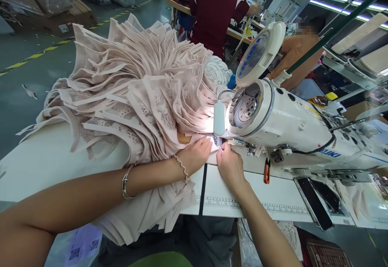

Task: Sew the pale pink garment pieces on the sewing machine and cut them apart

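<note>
A big heap of pale pink fabric pieces (145,85), some with lace, covers the left of the white sewing table (224,190). My left hand (197,154) lies on the pink cloth just left of the needle area, fingers close together and pressing it. Just right of it, my right hand (230,160) pinches an edge of the same cloth in front of the needle area. The white sewing machine (294,117) stands to the right, and a small lamp (219,118) lights the cloth. More fabric hangs over the table's front edge beneath my left forearm.
Orange-handled snips (267,171) lie right of my right hand. Farther right is a dark phone (313,202). A round magnifier-like cover (257,55) stands above the machine. A person in dark red (214,12) and another in brown (298,55) are beyond the table.
</note>
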A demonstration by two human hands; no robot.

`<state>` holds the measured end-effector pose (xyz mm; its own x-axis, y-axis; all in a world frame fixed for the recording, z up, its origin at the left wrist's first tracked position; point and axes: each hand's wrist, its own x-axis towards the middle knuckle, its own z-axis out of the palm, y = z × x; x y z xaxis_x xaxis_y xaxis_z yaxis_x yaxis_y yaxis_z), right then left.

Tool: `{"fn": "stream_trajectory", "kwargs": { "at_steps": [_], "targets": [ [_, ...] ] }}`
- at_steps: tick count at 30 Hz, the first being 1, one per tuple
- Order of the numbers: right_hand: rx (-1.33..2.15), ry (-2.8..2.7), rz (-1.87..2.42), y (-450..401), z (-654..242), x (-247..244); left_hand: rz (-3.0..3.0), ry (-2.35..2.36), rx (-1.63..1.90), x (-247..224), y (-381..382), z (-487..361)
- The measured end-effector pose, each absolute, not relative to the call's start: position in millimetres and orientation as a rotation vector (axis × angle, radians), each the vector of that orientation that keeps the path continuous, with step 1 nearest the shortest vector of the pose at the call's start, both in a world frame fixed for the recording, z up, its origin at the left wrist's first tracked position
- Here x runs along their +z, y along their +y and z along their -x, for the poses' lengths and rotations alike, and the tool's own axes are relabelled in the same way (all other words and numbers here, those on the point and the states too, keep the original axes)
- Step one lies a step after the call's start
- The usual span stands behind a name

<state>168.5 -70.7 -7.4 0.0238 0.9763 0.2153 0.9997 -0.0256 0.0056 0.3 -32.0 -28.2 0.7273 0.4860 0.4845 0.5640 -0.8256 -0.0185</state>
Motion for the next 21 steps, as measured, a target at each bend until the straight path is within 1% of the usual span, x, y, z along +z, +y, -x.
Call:
{"fn": "stream_trajectory", "kwargs": {
  "at_steps": [2,4,7,13,15,18,19,21],
  "targets": [
    [-0.231,-2.05,2.083,-73,-168,-11,2.864,-0.887,-0.797,-28,-32,3],
    [-0.187,-2.028,2.046,-75,-170,-13,2.953,-0.738,-0.805,-29,-36,3],
    [-0.121,-1.988,2.047,-77,-172,-14,2.905,-0.577,-0.72,-31,-44,1],
    [-0.046,-1.961,2.018,-76,-173,-10,2.849,-0.606,-0.578,-31,-46,-3],
    [0.043,-1.963,1.983,-78,-177,-7,2.857,-0.587,-0.558,-29,-45,-2],
    [0.257,-2.041,1.815,-84,-189,-2,2.852,-0.552,-0.538,-27,-42,-3],
    [0.274,-2.08,1.733,-87,-193,-2,2.846,-0.544,-0.544,-27,-41,-4],
    [0.173,-2.147,1.573,-91,-201,-5,2.835,-0.533,-0.569,-30,-40,-5]
  ]
}}
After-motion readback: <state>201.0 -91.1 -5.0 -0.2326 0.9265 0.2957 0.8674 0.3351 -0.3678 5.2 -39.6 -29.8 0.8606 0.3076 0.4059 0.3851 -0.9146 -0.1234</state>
